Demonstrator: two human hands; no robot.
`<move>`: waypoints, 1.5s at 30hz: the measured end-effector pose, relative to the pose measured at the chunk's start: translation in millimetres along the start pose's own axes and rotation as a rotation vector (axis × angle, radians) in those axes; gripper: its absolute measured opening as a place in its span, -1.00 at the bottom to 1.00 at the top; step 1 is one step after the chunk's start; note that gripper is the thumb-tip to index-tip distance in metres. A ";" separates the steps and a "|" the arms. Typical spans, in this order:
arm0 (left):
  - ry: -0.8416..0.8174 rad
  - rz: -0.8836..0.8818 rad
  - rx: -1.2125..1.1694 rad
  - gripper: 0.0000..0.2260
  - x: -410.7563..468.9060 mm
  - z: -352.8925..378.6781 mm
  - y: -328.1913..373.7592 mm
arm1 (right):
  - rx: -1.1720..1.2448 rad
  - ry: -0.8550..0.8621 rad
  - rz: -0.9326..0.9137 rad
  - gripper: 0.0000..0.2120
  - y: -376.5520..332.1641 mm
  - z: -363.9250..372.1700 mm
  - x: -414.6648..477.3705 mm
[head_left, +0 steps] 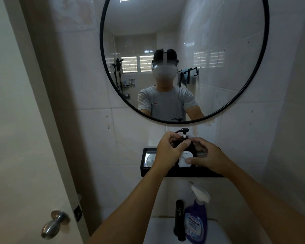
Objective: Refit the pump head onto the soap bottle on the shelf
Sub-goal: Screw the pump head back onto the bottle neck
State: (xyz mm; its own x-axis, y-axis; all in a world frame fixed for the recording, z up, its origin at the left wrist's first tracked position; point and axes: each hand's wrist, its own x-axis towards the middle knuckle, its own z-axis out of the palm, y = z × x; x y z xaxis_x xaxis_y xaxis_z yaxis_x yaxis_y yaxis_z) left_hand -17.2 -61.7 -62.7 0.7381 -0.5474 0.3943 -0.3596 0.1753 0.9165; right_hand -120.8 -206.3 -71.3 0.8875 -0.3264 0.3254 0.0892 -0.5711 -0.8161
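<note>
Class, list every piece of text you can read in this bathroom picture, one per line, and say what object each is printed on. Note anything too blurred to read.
"HAND SOA…": white label on the dark soap bottle on the shelf; the right hand hides the word's end, and the smaller print below is unreadable.
"ACTIVE": label of the blue spray bottle by the sink; the brand line above is too blurred.
Small shirt logo in the mirror: unreadable.

Soap bottle (pixel 185 158) on shelf (pixel 144 170) below mirror (pixel 101 50); spray bottle (pixel 195 221) right of tap (pixel 179 221) at sink's (pixel 158 231) back edge.

soap bottle (pixel 184 158) neck perhaps hand-hidden
</note>
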 end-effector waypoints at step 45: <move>-0.005 0.027 0.075 -0.81 0.7 0.2 -1.8 | 0.009 -0.016 -0.017 -0.29 3.1 -0.9 1.5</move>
State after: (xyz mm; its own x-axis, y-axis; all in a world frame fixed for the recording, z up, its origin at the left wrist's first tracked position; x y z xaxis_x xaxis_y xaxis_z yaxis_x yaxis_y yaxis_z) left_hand -16.1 -62.7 -64.0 0.7248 -0.5474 0.4183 -0.4214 0.1281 0.8978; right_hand -119.6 -209.2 -72.9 0.8929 -0.3043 0.3319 0.1087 -0.5696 -0.8147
